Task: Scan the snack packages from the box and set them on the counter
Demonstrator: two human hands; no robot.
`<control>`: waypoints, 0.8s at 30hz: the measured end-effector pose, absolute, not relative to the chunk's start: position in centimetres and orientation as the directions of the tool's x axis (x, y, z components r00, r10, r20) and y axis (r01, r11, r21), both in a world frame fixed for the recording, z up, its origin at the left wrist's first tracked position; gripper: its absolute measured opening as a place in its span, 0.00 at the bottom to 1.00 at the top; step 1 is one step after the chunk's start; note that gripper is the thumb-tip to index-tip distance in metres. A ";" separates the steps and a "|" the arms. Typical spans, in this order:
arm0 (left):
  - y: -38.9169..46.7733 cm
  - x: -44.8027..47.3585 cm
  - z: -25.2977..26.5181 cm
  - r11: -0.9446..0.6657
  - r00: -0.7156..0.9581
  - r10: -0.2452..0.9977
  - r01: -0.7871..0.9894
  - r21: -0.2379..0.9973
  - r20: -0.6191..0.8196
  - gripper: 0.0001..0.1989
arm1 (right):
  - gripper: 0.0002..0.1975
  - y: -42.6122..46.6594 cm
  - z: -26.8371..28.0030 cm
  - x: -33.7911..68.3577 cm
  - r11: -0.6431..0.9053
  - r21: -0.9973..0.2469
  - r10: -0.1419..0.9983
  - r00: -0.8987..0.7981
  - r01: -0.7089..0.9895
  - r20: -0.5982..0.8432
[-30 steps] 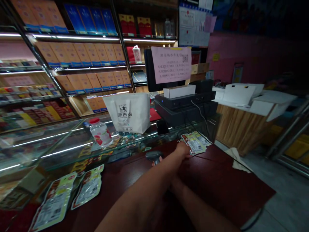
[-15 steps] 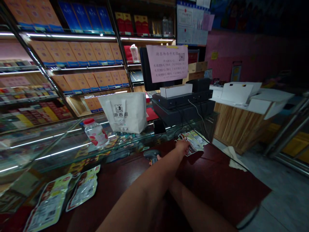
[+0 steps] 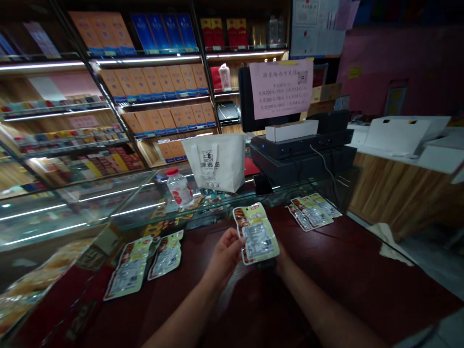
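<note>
On the dark red counter top, from where I stand across the shop:

Left hand: fingers and thumb closed on the left edge of one packet; the thumb lies over its printed face.

Packet, one: foil, yellow-green border, brown food picture, grey label; raised above the middle of the counter, tilted, printed face towards the wearer of the camera.

Right hand: behind the lower right of the packet, mostly hidden; how far its fingers are curled, and what they hold, I cannot tell. A dark object, too covered to identify, shows just under the packet's lower edge.

Similar packets, to the right: an overlapping group, lying flat near the back edge.

Similar packets, to the left: two, side by side, the nearer beside the farther.

Glass case, behind: bears a clear jar with red lid and strawberry print; next to it, a white bag with black lettering, upright.

Right of the bag: black till unit, white box on top, monitor behind, pink notice fixed to it.
</note>
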State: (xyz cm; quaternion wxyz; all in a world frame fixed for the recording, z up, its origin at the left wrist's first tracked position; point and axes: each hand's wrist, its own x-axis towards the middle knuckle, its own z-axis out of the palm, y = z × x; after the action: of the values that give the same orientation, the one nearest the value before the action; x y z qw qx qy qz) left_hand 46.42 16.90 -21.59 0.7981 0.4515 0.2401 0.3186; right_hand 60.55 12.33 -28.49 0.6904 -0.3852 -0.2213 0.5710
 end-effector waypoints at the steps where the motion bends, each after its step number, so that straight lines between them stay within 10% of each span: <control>1: 17.6 45.1 -22.4 0.385 0.656 0.747 -0.289 0.877 -0.111 0.21 | 0.27 12.5 -28.5 60.3 0.032 -0.776 0.961 0.232 -0.631 -0.149; 12: 20.6 41.2 -26.6 0.362 0.637 0.753 -0.195 0.912 -0.162 0.21 | 0.28 11.1 -28.8 58.6 0.056 -0.880 0.934 0.337 -0.472 -0.121; 24: 26.3 38.3 -29.6 -0.118 0.077 0.987 -0.226 0.967 0.139 0.20 | 0.26 8.2 -26.6 56.9 0.063 -0.983 0.930 0.368 -0.173 -0.005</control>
State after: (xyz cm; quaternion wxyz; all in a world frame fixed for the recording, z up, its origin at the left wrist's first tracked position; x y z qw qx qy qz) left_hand 38.31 26.27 -29.60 0.5416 0.4954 0.3842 0.5600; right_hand 56.90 8.21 -26.63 0.6355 -0.5293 -0.3572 0.4339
